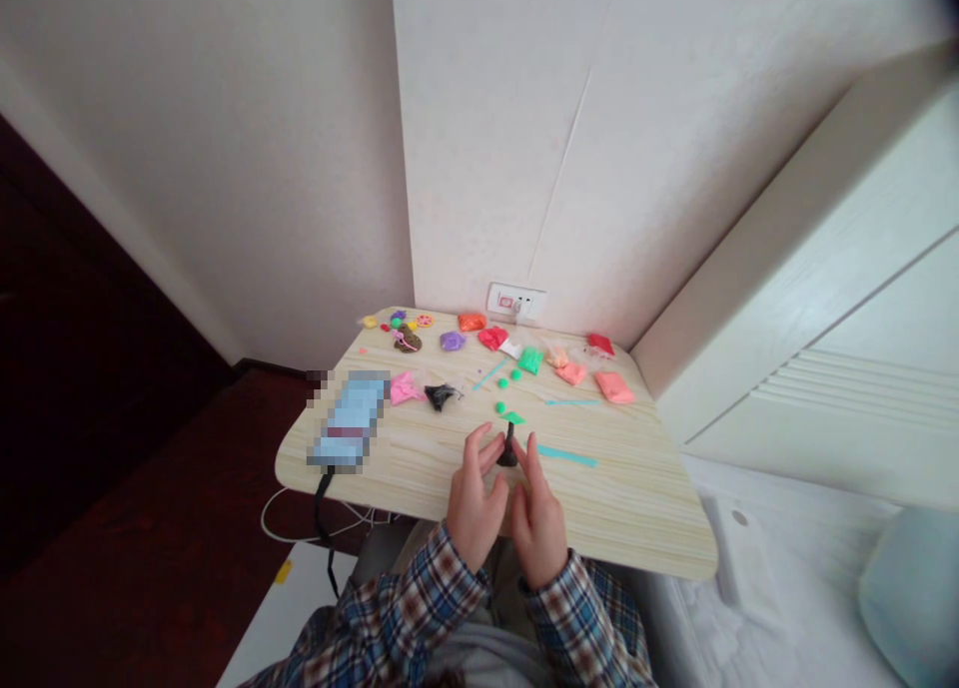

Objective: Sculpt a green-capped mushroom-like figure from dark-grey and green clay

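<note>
A small dark clay piece [508,454] stands upright near the middle of the table, with a narrow stem and a wider base. At its top is a flat green clay piece [512,418]. My left hand [478,498] comes from the left, its fingertips at the side of the base. From the right, my right hand [539,528] brings its fingertips against the other side, so the piece is held between both hands. My thumbs are apart from it. Just beyond lies a green clay ball [500,407], and a blue strip [567,455] is to the right.
A blurred phone-like device [350,418] is at the table's left. Packets of pink clay [406,388], black clay [440,397], green clay [530,359] and coral clay [614,387] lie across the wooden table [636,498]. A brown decorated piece [408,340] sits at the back left.
</note>
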{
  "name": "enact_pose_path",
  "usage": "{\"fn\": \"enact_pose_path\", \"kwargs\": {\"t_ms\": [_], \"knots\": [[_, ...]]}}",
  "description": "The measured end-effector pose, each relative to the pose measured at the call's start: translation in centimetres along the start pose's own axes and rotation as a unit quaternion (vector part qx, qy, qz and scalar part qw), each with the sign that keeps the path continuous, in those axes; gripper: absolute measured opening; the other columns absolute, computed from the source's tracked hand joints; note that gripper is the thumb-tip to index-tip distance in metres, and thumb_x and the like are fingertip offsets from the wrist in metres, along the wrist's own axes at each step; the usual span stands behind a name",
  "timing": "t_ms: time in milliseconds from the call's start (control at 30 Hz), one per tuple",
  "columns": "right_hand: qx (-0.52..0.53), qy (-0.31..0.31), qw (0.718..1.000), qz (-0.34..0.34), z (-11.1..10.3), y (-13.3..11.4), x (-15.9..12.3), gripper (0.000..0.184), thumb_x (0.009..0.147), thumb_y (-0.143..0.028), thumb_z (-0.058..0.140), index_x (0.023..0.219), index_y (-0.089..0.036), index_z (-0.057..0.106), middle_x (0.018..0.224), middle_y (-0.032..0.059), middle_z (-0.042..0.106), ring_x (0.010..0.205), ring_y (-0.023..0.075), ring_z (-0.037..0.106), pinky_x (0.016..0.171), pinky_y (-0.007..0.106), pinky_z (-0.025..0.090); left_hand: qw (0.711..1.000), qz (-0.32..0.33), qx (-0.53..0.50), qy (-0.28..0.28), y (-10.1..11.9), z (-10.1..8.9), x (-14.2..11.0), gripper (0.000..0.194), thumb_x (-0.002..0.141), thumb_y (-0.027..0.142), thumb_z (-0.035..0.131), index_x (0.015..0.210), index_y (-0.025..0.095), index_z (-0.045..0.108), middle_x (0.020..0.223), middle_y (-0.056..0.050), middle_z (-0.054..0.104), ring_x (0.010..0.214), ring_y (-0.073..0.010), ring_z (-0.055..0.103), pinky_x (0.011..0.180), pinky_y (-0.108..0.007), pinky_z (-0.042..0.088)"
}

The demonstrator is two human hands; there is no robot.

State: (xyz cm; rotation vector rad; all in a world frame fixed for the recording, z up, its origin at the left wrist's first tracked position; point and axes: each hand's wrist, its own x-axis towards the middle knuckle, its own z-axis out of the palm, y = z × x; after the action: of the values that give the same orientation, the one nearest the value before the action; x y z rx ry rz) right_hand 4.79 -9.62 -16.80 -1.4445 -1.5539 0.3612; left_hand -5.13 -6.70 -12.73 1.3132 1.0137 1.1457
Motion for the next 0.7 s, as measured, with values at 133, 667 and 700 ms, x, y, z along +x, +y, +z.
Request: {"fn": "enact_pose_path", "kwargs": {"t_ms": [133, 667, 700], "knots": [[0.015, 0.021, 1.0, 0.008, -0.1, 0.0, 0.0, 0.067, 0.086, -0.008, 0.031, 0.148, -0.022, 0.008, 0.137, 0.0093, 0.05, 0.125, 0.0177, 0.049, 0.098, 0.04, 0.047, 1.0, -0.003, -0.009, 0.004, 0.0, -0.2, 0.0, 0.055, 0.075, 0.003, 0.043, 0.128, 0.017, 0.033, 0.131, -0.015, 0.054, 0.124, -0.0192, 0.05, 0.106, -0.041, 0.04], [0.043, 0.075, 0.993, 0.086, -2.4, 1.2, 1.5, 0.043, 0.089, -0.019, 0.039, 0.131, -0.02, 0.047, 0.132, 0.0099, 0.055, 0.125, 0.0225, 0.049, 0.103, 0.048, 0.041, 1.0, -0.011, 0.027, 0.001, 0.1, -1.1, 2.3, 0.045, 0.079, 0.015, 0.056, 0.122, 0.018, 0.043, 0.118, -0.012, 0.064, 0.113, -0.0197, 0.059, 0.099, -0.039, 0.046], [0.034, 0.084, 0.992, 0.085, -2.8, 1.4, 1.8, 0.04, 0.089, -0.02, 0.04, 0.128, -0.02, 0.05, 0.13, 0.0101, 0.056, 0.123, 0.0229, 0.05, 0.102, 0.049, 0.041, 0.999, -0.015, 0.032, -0.009, 0.0, -1.2, 3.0, 0.041, 0.076, 0.014, 0.059, 0.116, 0.017, 0.05, 0.113, -0.011, 0.066, 0.109, -0.02, 0.061, 0.097, -0.037, 0.047]]}}
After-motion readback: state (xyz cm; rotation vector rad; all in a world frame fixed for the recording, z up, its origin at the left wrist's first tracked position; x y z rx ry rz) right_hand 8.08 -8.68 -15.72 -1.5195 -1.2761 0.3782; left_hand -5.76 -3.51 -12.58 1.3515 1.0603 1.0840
